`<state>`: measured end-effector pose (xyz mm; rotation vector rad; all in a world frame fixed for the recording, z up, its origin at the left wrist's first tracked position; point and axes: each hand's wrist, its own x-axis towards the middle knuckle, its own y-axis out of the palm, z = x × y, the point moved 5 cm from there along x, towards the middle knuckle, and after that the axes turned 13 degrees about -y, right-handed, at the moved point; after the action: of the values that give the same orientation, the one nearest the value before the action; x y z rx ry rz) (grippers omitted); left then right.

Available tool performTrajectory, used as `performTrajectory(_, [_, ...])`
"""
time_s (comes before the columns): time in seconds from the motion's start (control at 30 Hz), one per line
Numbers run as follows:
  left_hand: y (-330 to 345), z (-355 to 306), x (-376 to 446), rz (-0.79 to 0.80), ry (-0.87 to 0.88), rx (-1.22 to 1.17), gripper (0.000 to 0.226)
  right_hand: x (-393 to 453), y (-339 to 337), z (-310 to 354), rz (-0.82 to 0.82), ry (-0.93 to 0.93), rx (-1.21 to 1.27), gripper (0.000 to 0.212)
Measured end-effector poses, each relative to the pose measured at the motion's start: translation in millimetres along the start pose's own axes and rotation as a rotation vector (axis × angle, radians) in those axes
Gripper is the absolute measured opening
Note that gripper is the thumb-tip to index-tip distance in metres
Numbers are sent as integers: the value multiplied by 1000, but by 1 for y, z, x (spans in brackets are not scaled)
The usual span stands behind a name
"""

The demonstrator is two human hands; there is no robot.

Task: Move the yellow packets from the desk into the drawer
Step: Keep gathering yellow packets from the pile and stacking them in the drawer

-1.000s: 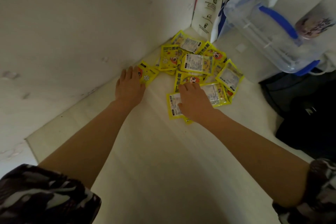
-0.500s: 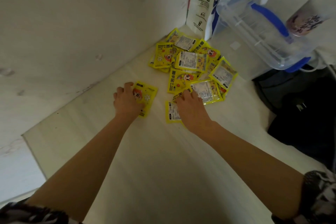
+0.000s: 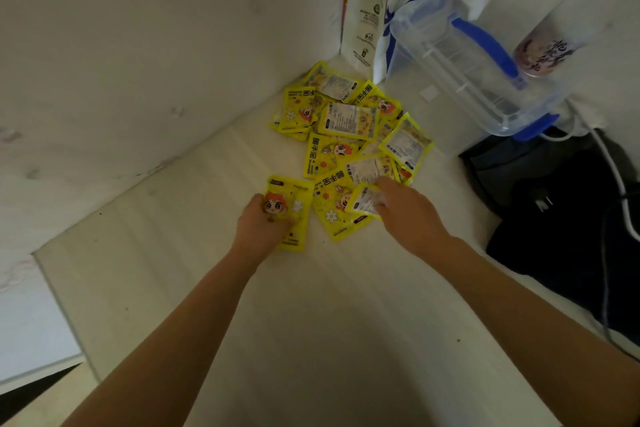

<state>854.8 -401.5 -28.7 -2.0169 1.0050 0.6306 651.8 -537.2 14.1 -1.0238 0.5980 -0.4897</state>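
Observation:
Several yellow packets (image 3: 349,121) lie heaped in the far corner of the pale desk (image 3: 311,340). My left hand (image 3: 259,225) is closed on one yellow packet (image 3: 289,199) printed with a red-haired cartoon face, apart from the heap on its near left. My right hand (image 3: 405,211) pinches the edge of another yellow packet (image 3: 365,199), label side up, at the heap's near edge. A further packet (image 3: 332,215) lies flat under it. No drawer is in view.
A clear plastic jug with a blue handle (image 3: 467,69) stands right of the heap, with a white paper bag (image 3: 367,10) behind it. A dark bag and a white cable (image 3: 571,218) lie at the right. White walls close the corner on the left and back.
My left hand has dragged one packet out of the heap toward me and closed on it. My right hand has shifted right and picked up the edge of a packet.

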Motion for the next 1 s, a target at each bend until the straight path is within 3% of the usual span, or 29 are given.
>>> performTrajectory(0.17, [43, -11, -18, 96, -71, -224, 25, 22, -25, -22, -24, -4, 32, 31])
performTrajectory(0.3, [64, -11, -19, 19, -114, -208, 13, 47, -25, -24, 1, -71, -4, 28])
performTrajectory(0.53, [83, -11, -7, -115, -89, -116, 34, 72, -7, -26, 136, -223, -151, 18])
performTrajectory(0.67, [94, -16, -4, -131, -102, -143, 34, 73, -1, -27, 137, -185, -193, 18])
performTrajectory(0.87, [92, -34, -13, -155, -128, -265, 12, 64, -1, -25, 63, -104, -269, 31])
performTrajectory(1.0, [84, -24, -14, -155, -147, -303, 14, 55, -2, -21, 68, -60, -215, 31])
